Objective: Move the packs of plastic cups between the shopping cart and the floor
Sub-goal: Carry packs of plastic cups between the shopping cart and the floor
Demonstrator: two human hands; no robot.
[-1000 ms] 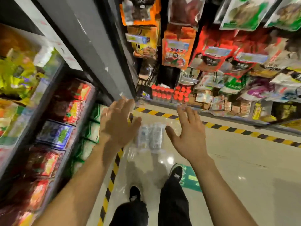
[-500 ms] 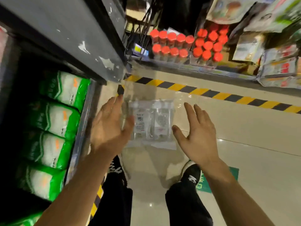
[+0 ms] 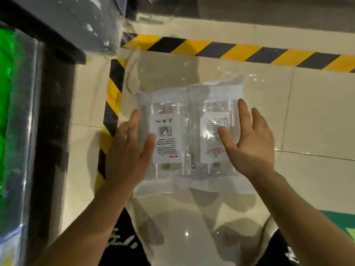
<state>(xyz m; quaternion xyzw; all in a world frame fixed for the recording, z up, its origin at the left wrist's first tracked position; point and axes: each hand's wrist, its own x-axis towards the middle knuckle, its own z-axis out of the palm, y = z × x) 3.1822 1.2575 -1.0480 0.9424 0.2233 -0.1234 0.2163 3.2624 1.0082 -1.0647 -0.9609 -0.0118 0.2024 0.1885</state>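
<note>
Two clear packs of plastic cups lie flat on the floor (image 3: 317, 112), side by side between the hands, their inner edges meeting in the middle. The left pack (image 3: 169, 148) carries a white label with a barcode. The right pack (image 3: 213, 135) carries a white label with small print and red lettering.

The left hand (image 3: 126, 152) is spread wide with straight fingers along the outer edge of the left pack, and its thumb reaches over that pack's label. The right hand (image 3: 251, 148) mirrors it: straight fingers by the outer edge of the right pack, thumb over its label. Neither hand is curled round anything. Whether the fingers actually touch the plastic cannot be told.

Beyond the fingertips, a band of yellow-and-black hazard tape (image 3: 230, 50) crosses the pale tiles, and a second strip of it runs down just outside the left hand. Farther out on that side stands a dark shelf unit (image 3: 51, 131) holding blurred green packages (image 3: 7, 93). Below the right forearm, a green floor marking (image 3: 342, 221) shows at the edge of view. Under both forearms are the person's dark trousers (image 3: 123, 246) with white print.
</note>
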